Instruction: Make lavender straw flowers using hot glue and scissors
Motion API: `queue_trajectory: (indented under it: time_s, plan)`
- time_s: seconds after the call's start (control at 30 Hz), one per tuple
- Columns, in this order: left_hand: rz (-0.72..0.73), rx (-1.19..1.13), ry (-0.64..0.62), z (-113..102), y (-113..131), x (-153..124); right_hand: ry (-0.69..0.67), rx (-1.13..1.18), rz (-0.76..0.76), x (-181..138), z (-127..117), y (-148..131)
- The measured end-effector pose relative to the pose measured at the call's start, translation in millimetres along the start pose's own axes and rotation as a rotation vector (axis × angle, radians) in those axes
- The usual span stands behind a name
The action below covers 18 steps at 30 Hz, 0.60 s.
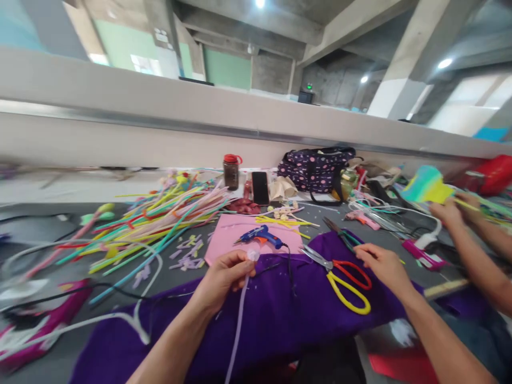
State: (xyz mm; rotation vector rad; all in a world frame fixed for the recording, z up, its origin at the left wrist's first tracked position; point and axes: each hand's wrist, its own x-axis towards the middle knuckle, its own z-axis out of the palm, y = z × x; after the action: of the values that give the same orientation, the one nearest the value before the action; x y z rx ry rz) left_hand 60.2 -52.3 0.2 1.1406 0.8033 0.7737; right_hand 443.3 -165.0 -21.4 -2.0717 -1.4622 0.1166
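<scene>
My left hand [224, 278] is closed in a pinch on a pale lilac pipe cleaner [239, 325] that hangs down over a purple felt cloth [280, 314]. A small clear piece sits at its top, by my fingertips. My right hand [382, 265] hovers, fingers loosely apart, just right of scissors with red and yellow handles [346, 280] lying on the cloth; it holds nothing. A blue glue gun [262, 236] rests on a pink sheet [228, 237] just beyond my left hand.
A heap of coloured pipe cleaners [152, 224] covers the left of the table. A brown jar [231, 172], a phone [260, 188] and a dotted bag [316, 169] stand at the back. Another person's hands [452, 210] hold a yellow-green piece at the right.
</scene>
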Motion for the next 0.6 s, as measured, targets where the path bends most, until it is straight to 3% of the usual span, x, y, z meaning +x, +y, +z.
queue_trajectory:
  time_s: [0.1,0.27,0.6]
  plan:
    - [0.01,-0.039,0.0,-1,-2,0,0.143,-0.318,-0.037,24,10,35]
    - [-0.003,-0.099,-0.024,-5,-7,2,0.022,-0.507,-0.1,53,36,74]
    - [-0.006,-0.171,-0.102,-6,-4,-3,-0.072,-0.6,-0.117,52,47,84]
